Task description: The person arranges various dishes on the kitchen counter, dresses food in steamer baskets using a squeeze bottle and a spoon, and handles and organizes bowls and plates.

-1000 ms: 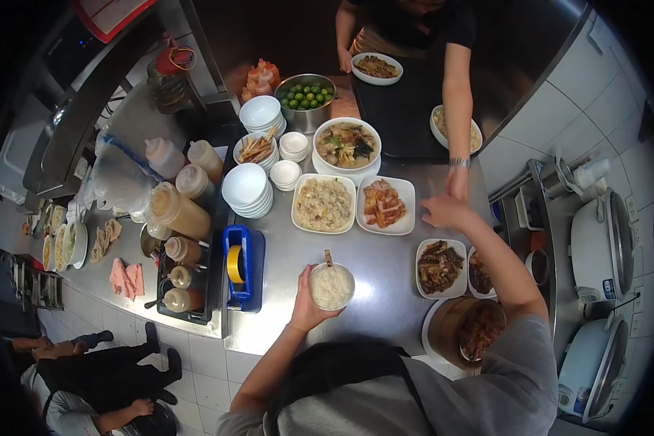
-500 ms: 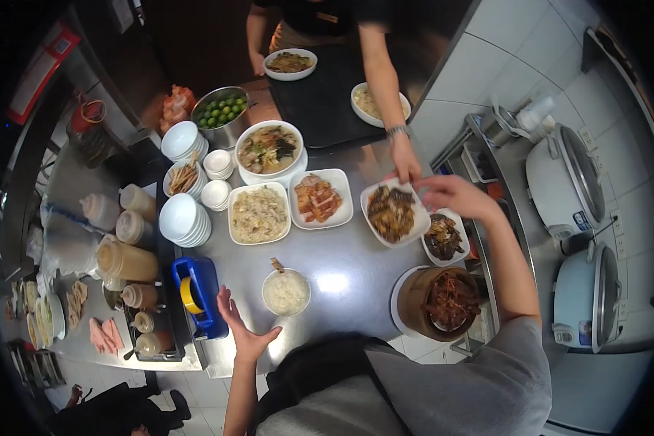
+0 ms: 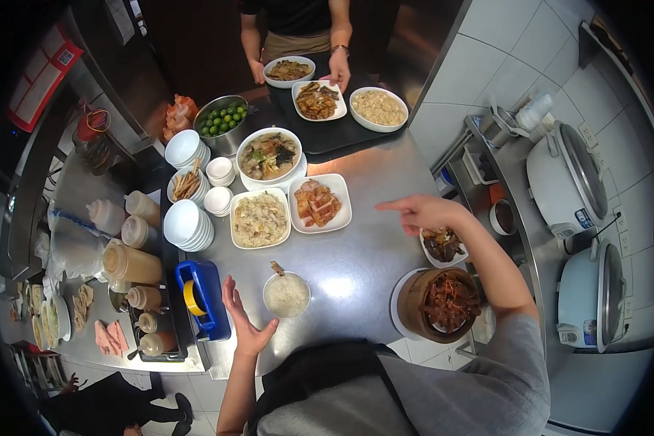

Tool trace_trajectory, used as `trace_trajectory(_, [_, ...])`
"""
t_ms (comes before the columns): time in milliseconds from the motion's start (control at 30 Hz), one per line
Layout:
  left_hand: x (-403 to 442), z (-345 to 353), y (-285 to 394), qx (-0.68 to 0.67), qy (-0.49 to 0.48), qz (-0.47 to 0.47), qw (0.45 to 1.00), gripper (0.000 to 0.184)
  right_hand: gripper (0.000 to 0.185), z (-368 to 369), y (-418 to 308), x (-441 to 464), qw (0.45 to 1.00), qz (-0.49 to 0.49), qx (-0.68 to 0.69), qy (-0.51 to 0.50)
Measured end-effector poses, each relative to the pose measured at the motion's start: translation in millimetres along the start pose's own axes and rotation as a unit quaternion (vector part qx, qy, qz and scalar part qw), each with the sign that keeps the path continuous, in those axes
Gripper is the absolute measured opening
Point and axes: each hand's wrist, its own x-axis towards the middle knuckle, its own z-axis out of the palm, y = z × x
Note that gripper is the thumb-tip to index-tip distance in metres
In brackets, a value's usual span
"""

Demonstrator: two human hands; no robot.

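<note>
My left hand [image 3: 248, 325] is open with the fingers spread, between a small bowl of white rice [image 3: 287, 294] and a blue tape dispenser [image 3: 203, 299] with yellow tape. Nothing is in it. My right hand [image 3: 426, 213] hangs over the counter's right side, empty, with its index finger stretched out to the left. Partly under it sits a white dish of dark brown food [image 3: 443, 245]. Below stands a bamboo steamer [image 3: 415, 309] with reddish-brown food. A co-worker's hand [image 3: 336, 73] touches a square white dish of brown food [image 3: 317, 102] on a black tray [image 3: 334, 145].
A soup bowl [image 3: 270, 156], a square dish of fried rice [image 3: 260, 219] and a dish of sliced meat [image 3: 318, 203] stand mid-counter. Stacked white bowls [image 3: 189, 225], sauce bottles [image 3: 131, 261] and a pot of green limes [image 3: 224, 123] are leftward. Rice cookers [image 3: 592, 294] stand right.
The square dish of brown food has gone from beside my right hand to the black tray, carried by the co-worker's hand. My right hand has moved slightly left and down. My left hand stays put.
</note>
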Motion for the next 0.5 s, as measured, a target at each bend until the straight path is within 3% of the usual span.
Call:
trace_trajectory(167, [-10.7,7.9,0.0,0.006,-0.008,-0.02,1.0,0.111,0.068,-0.7,-53.8,73.5,0.996,-0.046,-0.074,-0.01])
trace_trajectory(233, [-12.7,10.0,0.1,0.005,-0.005,-0.019,1.0,0.11,0.066,6.0,-64.0,115.2,0.984,-0.103,-0.134,0.064])
trace_trajectory(300, [-11.5,12.1,0.7,0.003,0.002,-0.019,1.0,0.109,0.068,17.0,-65.1,167.5,0.973,-0.104,-0.177,0.109])
trace_trajectory(400, [-10.0,9.3,6.0,0.003,0.013,-0.019,1.0,0.107,0.076,32.4,-75.9,181.1,0.913,-0.093,-0.354,0.182])
trace_trajectory(433, [-10.8,7.7,7.1,0.001,0.027,-0.014,1.0,0.105,0.083,30.8,-70.6,193.1,0.95,-0.074,-0.286,0.104])
trace_trajectory(500, [-16.5,0.2,5.6,0.013,0.046,-0.023,0.999,0.105,0.084,22.7,-64.3,188.6,0.966,-0.039,-0.252,0.044])
